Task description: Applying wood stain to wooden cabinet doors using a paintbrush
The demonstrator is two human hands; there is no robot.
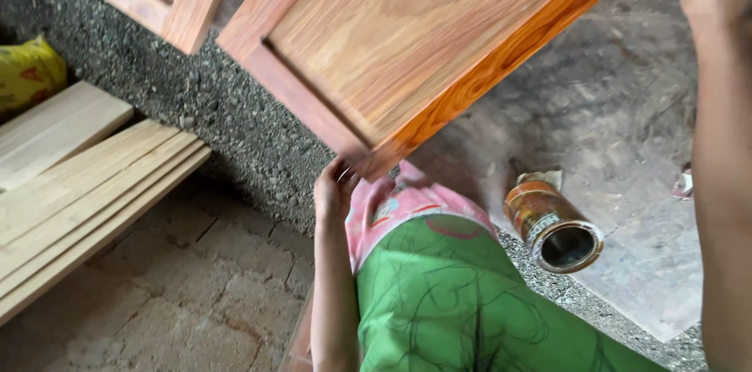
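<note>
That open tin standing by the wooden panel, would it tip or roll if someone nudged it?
The tin probably rolls once knocked over, since its body is round. Its open mouth suggests any contents could spill. The ground beside it looks gritty and uneven, so it likely stands less steadily there.

Open can (554, 229) lies right of planks (78, 184), below panel (423, 35).

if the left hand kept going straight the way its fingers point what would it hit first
The left hand points up, and its fingers already touch the lower corner of the wooden panel, so the panel comes first. Nothing lies between them.
</note>
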